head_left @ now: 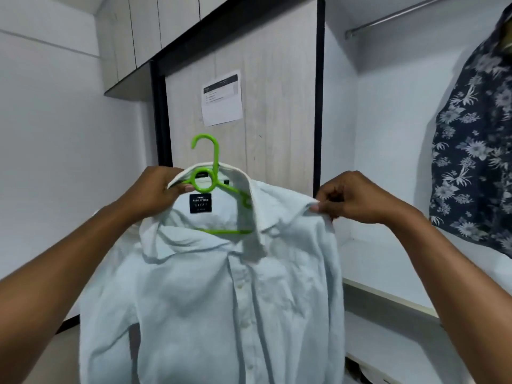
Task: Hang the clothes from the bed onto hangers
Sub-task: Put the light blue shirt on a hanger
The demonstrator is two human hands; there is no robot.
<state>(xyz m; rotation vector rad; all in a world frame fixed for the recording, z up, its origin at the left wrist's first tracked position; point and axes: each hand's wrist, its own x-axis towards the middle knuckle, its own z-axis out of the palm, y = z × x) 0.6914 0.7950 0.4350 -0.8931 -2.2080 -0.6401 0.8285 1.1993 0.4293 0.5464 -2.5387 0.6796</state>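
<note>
A pale white button shirt [221, 286] hangs in front of me on a green plastic hanger [206, 164], whose hook sticks up above the collar. A dark label shows inside the neck. My left hand [155, 192] grips the collar together with the hanger's left arm. My right hand [349, 198] pinches the shirt's fabric at the right shoulder. The hanger's right arm lies under the collar, partly hidden. The shirt's lower part runs out of the frame.
A metal closet rail [393, 16] runs at the upper right. A dark floral shirt [476, 151] hangs at the right edge. A wood-look wardrobe panel [277, 112] with a taped paper sheet [223, 98] stands behind. A low shelf [393, 297] runs along the right.
</note>
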